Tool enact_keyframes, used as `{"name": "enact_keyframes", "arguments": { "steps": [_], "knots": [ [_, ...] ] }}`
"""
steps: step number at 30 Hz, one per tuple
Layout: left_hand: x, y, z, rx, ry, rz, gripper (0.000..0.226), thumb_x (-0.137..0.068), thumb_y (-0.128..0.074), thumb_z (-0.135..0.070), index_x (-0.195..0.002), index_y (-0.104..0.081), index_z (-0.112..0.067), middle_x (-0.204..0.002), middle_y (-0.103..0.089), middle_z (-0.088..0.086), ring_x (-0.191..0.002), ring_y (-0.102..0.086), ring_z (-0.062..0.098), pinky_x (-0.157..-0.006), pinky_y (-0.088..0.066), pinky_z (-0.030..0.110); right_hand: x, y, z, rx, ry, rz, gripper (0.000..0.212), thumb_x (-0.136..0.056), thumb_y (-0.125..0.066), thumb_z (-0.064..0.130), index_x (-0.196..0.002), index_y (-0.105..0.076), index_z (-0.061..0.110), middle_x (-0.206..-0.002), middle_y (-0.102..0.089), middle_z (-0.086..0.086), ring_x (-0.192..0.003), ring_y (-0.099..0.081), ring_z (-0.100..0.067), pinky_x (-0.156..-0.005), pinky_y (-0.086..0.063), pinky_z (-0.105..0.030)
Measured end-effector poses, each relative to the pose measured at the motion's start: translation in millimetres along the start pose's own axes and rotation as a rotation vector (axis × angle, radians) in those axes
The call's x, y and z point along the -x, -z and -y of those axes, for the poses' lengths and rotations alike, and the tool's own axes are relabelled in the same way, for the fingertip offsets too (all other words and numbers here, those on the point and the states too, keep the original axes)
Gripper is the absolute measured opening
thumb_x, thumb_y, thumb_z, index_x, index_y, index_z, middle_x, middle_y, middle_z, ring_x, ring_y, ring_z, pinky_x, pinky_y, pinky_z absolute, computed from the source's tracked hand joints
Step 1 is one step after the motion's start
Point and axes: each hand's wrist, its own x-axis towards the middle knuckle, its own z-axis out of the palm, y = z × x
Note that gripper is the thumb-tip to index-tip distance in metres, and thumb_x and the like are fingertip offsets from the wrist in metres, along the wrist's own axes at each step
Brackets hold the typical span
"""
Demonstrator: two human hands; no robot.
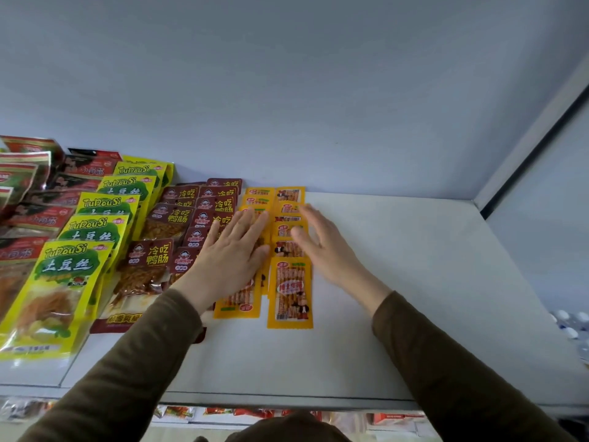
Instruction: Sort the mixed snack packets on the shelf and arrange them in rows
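left hand [234, 250] and right hand [322, 242], both flat and unclenched, bracket orange packets [289, 291] at 12 o'clock, squaring their rows.

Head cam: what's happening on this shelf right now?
A person is tidying small orange snack packets into two rows on the white shelf. The left hand lies flat on the left row; the right hand, open, rests against the right row. Maroon packets and yellow TuDouSi packets already stand in rows to the left.
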Motion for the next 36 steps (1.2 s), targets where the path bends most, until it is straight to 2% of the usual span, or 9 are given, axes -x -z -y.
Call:
{"name": "enact_keyframes", "arguments": {
  "steps": [2, 5, 8, 12, 18, 21, 25, 31, 36],
  "knots": [
    [-16, 6, -3, -0.023, 0.031, -0.056, 0.064, -0.106, -0.012, -0.057, -0.163, 0.006, -0.035, -0.172, 0.011, -0.003, -0.158, 0.013, 0.019, -0.126, 0.009, 0.05, -17, 9, -4, -0.086, -0.153, -0.087, 0.061, -0.105, -0.038, 0.053, -0.158, -0.031, 0.022, -0.163, -0.034, 0.0, -0.149, -0.032, -0.019, -0.117, -0.027, -0.034],
    [-39, 10, -6, -0.108, 0.048, -0.006, 0.062, -0.107, -0.01, -0.054, -0.164, 0.0, -0.032, -0.173, 0.007, -0.001, -0.159, 0.01, 0.022, -0.126, 0.008, 0.054, -35, 9, -7, -0.033, -0.217, -0.051, 0.056, -0.108, -0.035, 0.044, -0.156, -0.035, 0.015, -0.157, -0.044, -0.007, -0.144, -0.041, -0.026, -0.119, -0.031, -0.044],
    [-48, 7, -3, -0.157, 0.087, 0.04, 0.062, -0.107, -0.007, -0.056, -0.164, -0.002, -0.033, -0.174, 0.001, -0.002, -0.159, 0.007, 0.021, -0.126, 0.008, 0.055, -46, -3, -7, 0.046, -0.191, -0.044, 0.053, -0.109, -0.031, 0.043, -0.156, -0.036, 0.018, -0.156, -0.046, -0.005, -0.146, -0.038, -0.026, -0.122, -0.02, -0.051],
    [-49, 0, 1, -0.17, 0.105, -0.003, 0.063, -0.106, -0.006, -0.057, -0.164, -0.005, -0.033, -0.173, -0.006, -0.001, -0.16, 0.004, 0.02, -0.125, 0.008, 0.056, -54, -12, -10, 0.088, -0.201, -0.058, 0.052, -0.109, -0.026, 0.045, -0.157, -0.031, 0.027, -0.159, -0.041, -0.001, -0.15, -0.03, -0.022, -0.125, -0.004, -0.052],
    [-46, 8, -1, -0.139, 0.133, -0.048, 0.067, -0.104, -0.003, -0.059, -0.165, -0.006, -0.03, -0.173, -0.006, 0.003, -0.16, 0.002, 0.025, -0.127, 0.007, 0.054, -60, -13, -16, 0.03, -0.21, -0.134, 0.051, -0.11, -0.022, 0.044, -0.156, -0.034, 0.025, -0.156, -0.046, -0.002, -0.148, -0.033, -0.024, -0.125, -0.008, -0.051],
    [-37, 11, -15, -0.127, 0.029, -0.078, 0.07, -0.103, -0.003, -0.064, -0.164, -0.005, -0.031, -0.173, -0.004, 0.004, -0.159, 0.006, 0.024, -0.127, 0.008, 0.052, -65, -10, -17, 0.055, -0.227, -0.154, 0.051, -0.11, -0.021, 0.041, -0.155, -0.037, 0.023, -0.154, -0.048, -0.003, -0.147, -0.035, -0.023, -0.125, -0.01, -0.052],
    [-20, 1, -41, -0.189, -0.091, 0.007, 0.081, -0.095, -0.001, -0.079, -0.164, 0.001, -0.035, -0.173, 0.004, -0.001, -0.158, 0.014, 0.022, -0.126, 0.009, 0.054, -66, -7, -13, 0.086, -0.239, -0.116, 0.049, -0.111, -0.022, 0.036, -0.156, -0.035, 0.025, -0.156, -0.045, -0.002, -0.15, -0.031, -0.022, -0.125, -0.006, -0.05],
    [-14, -1, -43, -0.22, -0.066, 0.043, 0.082, -0.096, -0.006, -0.079, -0.164, -0.001, -0.033, -0.173, 0.003, 0.0, -0.159, 0.011, 0.024, -0.126, 0.006, 0.057, -38, 0, -1, -0.127, -0.248, -0.159, 0.049, -0.11, -0.031, 0.04, -0.154, -0.04, 0.021, -0.157, -0.044, -0.003, -0.146, -0.039, -0.023, -0.122, -0.027, -0.046],
    [2, 3, -44, -0.116, -0.134, -0.022, 0.077, -0.1, -0.013, -0.072, -0.165, -0.011, -0.03, -0.173, -0.007, 0.002, -0.16, 0.002, 0.024, -0.128, -0.001, 0.053, -7, 3, 10, -0.102, -0.234, -0.161, 0.043, -0.107, -0.042, 0.04, -0.144, -0.052, 0.021, -0.148, -0.054, 0.002, -0.137, -0.048, -0.017, -0.111, -0.039, -0.033]
  ]
}}
